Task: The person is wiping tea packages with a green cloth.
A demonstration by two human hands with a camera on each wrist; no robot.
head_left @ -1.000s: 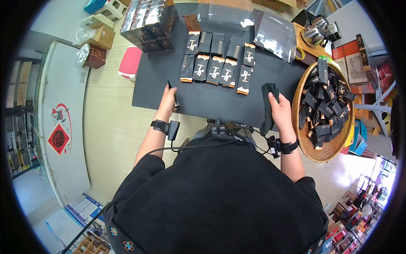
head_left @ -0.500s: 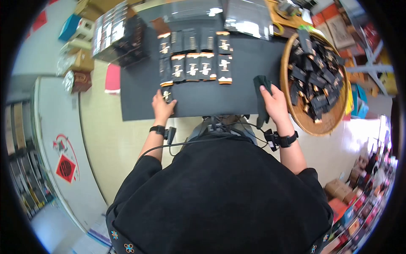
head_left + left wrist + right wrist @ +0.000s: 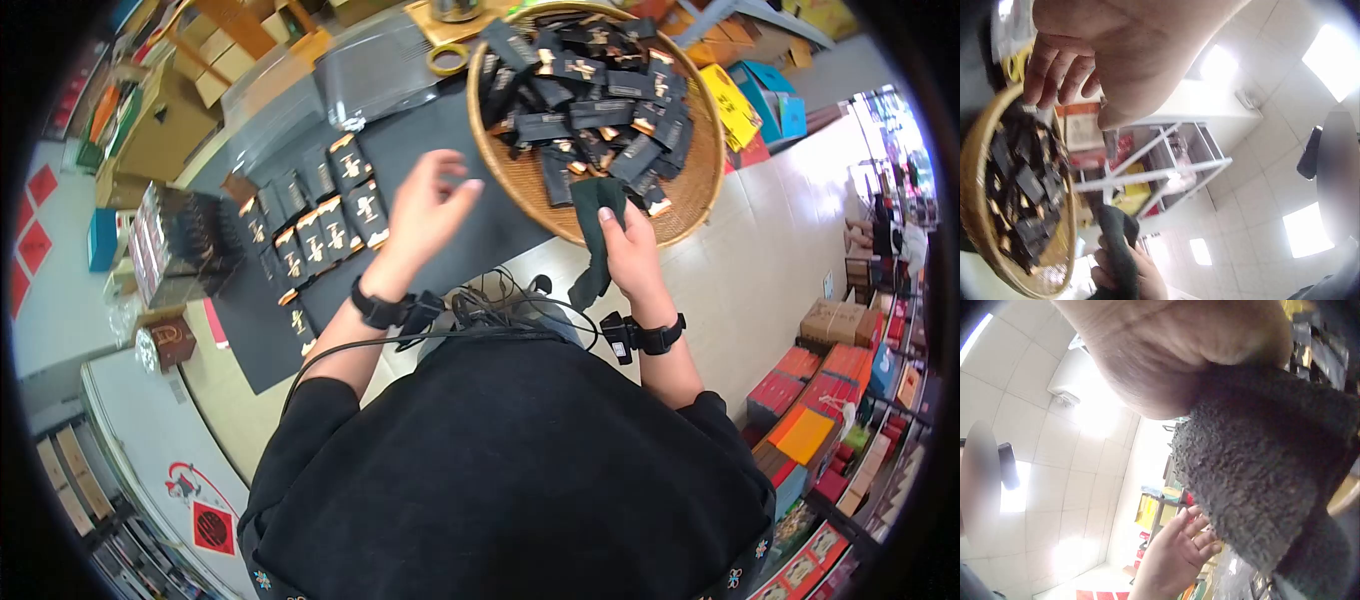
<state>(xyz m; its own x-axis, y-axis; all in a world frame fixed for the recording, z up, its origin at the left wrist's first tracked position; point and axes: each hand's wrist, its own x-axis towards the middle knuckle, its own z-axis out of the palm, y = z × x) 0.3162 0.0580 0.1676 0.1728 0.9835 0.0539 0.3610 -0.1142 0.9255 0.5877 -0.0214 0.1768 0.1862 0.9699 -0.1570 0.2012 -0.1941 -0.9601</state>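
Observation:
My left hand (image 3: 425, 215) hovers over the dark table between the laid-out packets and the round wicker basket (image 3: 708, 190). Its fingers are loosely bent, and nothing is in them. My right hand (image 3: 634, 258) grips a dark green cloth (image 3: 594, 225) beside the near rim of the basket. In the right wrist view the rough cloth (image 3: 1247, 469) fills much of the picture. The basket holds a heap of small black packets (image 3: 605, 110) with orange-and-white ends. More black packets (image 3: 315, 240) lie in two rows on the table, and a single packet (image 3: 298, 322) lies nearer its left edge.
Stacked wrapped boxes (image 3: 185, 245) stand at the table's left end. Clear plastic sheets (image 3: 375, 70) and a yellow tape roll (image 3: 447, 59) lie along the back. Cables (image 3: 490, 300) hang at my waist, close to the table's front edge.
My left hand has let go of a packet near the table's left edge and moved right toward the basket. The head view has turned right. The right hand still holds the cloth.

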